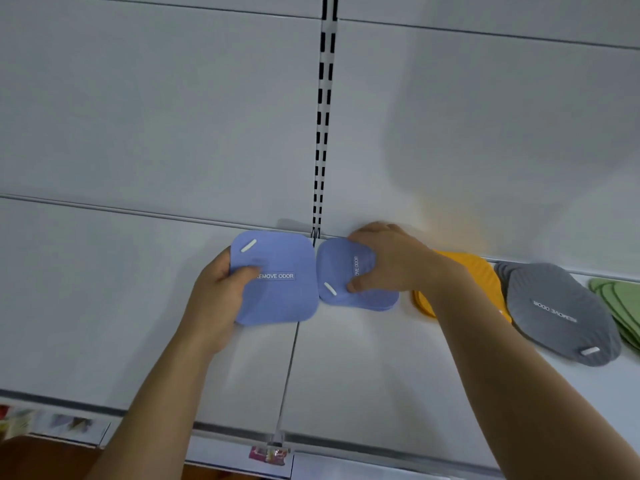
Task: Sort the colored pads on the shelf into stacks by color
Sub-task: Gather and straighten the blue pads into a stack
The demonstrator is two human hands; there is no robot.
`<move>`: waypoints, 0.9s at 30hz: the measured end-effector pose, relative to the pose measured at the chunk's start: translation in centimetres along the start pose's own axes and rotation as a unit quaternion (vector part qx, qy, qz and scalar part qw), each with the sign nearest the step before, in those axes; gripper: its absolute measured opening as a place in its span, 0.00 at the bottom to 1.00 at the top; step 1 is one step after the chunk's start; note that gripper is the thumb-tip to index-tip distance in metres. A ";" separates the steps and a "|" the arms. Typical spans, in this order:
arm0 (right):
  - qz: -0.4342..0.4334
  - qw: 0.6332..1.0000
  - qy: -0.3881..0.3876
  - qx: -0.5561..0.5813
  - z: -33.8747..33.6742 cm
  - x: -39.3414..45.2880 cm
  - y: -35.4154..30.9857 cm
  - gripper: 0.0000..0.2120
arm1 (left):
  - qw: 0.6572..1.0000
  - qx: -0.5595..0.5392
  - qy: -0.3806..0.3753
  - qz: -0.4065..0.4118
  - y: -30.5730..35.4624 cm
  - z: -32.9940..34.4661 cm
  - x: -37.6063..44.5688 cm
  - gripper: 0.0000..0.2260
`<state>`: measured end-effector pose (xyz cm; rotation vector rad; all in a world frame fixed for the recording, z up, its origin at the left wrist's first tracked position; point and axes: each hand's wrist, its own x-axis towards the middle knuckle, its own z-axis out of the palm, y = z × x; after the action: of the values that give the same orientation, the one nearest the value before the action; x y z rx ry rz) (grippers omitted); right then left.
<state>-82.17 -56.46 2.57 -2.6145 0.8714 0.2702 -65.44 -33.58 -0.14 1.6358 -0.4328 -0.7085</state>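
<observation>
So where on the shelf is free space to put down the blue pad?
Bare shelf lies left of the left hand, and in front of the blue stack. Crowded rightward: orange, grey, green stacks sit close.

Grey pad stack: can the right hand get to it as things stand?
Probably yes, once freed. The right hand grips the blue stack; the grey stack lies uncovered further right, past the orange pads.

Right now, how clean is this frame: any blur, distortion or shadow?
Head view: wide-angle bending stretches the grey pad at the right edge; motion blur smears the right hand and the shelf front; a large soft shadow falls on the back panel.
</observation>
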 end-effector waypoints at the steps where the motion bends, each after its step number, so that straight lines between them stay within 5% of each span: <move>1: -0.005 1.000 -0.001 -0.003 -0.2 0.2 0.0 0.44 | 1.000 -0.001 -0.002 -0.002 0.0 -0.1 0.0 0.15; 9: 0.001 0.998 0.027 -0.054 -0.4 -0.3 -0.3 0.36 | 1.000 -0.006 -0.007 0.002 -0.3 0.0 0.0 0.15; 13: -0.044 0.983 0.172 -0.047 1.1 -1.2 -0.4 0.20 | 1.000 -0.008 -0.011 0.010 -0.3 0.1 0.0 0.15; 16: -0.048 0.961 0.268 0.051 1.3 -2.9 0.0 0.06 | 0.999 -0.029 -0.005 0.016 -0.3 0.1 -0.1 0.16; 20: -0.058 0.902 0.374 0.208 -0.6 -6.7 0.2 0.09 | 0.994 -0.112 -0.004 -0.014 0.0 0.0 -0.1 0.14; 25: -0.062 0.795 0.342 0.497 0.1 -7.7 -4.5 0.05 | 0.979 -0.194 -0.065 -0.024 1.0 0.7 -0.6 0.14; 27: -0.029 0.800 0.316 0.509 2.4 -6.3 -6.7 0.04 | 0.976 -0.197 -0.085 -0.023 1.4 1.6 -1.1 0.14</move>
<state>-83.27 -47.13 4.12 -1.6448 0.7841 -0.9079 -67.17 -34.30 1.32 1.2191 -0.3502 -0.9110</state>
